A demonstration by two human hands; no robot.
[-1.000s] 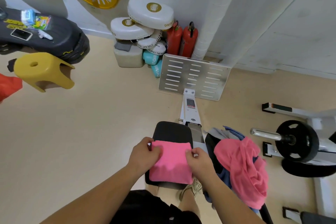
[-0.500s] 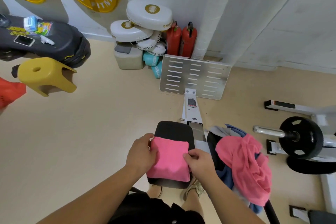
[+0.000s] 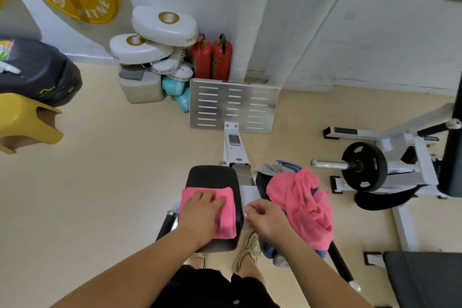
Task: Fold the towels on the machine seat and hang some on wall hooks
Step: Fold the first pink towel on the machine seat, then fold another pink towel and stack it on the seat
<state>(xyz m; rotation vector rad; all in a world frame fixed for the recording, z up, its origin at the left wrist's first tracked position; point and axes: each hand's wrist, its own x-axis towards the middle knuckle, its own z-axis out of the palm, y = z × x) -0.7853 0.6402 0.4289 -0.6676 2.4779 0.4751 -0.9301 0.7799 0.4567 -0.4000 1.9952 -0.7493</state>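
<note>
On padded seat (image 3: pixel 212 175), square-folded pink towel (image 3: pixel 228 215)

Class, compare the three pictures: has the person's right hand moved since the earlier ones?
Yes. The right hand has left the folded pink towel and moved rightward past the black seat pad edge, toward the heap of unfolded towels.

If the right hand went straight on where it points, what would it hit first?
The right hand would likely meet the black seat at its right edge, then the folded pink towel; depth unclear.
</note>
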